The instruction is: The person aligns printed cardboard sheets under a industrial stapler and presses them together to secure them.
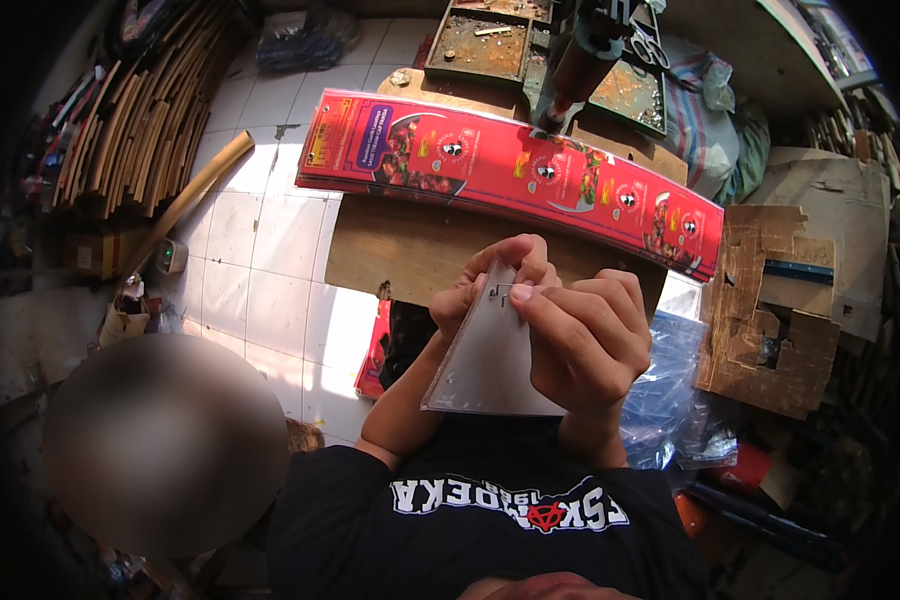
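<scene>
Close in front of my chest is a pale, whitish sheet (485, 365) with a clear-looking edge, held tilted. Near its top edge is a small dark slot or metal piece, too small to make out fully. My left hand (460, 300) is closed on the sheet's upper left side, with some fingers behind it. From the other side my right hand (595, 340) pinches it, the thumb tip pressing beside the small slot. Beyond my hands, a stack of long red printed panels (490, 165) with food pictures lies across a wooden board (390, 240).
A machine with a dark column (582, 70) and grimy trays (480, 45) stands behind the panels. Cut brown cardboard (760, 330) and clear plastic (670, 370) lie at right. Cardboard sheets (140, 110) lean at far left. A blurred round shape (165, 445) covers the lower left.
</scene>
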A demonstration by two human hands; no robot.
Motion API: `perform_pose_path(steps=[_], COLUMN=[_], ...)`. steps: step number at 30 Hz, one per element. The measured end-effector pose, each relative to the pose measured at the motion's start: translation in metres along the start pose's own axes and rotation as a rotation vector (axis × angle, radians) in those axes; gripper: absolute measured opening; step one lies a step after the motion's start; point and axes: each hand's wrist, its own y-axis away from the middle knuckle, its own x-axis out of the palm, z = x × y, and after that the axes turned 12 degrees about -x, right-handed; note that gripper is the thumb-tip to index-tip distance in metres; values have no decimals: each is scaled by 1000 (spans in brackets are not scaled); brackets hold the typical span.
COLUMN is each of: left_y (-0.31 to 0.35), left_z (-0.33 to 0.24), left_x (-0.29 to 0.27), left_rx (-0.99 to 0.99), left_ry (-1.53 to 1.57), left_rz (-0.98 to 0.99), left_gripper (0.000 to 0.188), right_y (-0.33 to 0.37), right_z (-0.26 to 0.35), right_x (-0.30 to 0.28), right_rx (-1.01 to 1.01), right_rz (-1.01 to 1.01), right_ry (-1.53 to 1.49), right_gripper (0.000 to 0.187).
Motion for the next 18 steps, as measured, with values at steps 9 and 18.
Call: perform_pose_path(steps=[9, 18], left_y=[3, -7], left_z=[-4, -8], left_x=[2, 1], left_rx=[-12, 22], left_ry=[-111, -216], left_rz=[-145, -224], left_gripper=[44, 25], right_y=[6, 7], right_z=[-4, 5], right_x=[12, -21], right_rx=[103, 559], right_rz=[-246, -308], right_ry=[-174, -419], right_gripper=[34, 37])
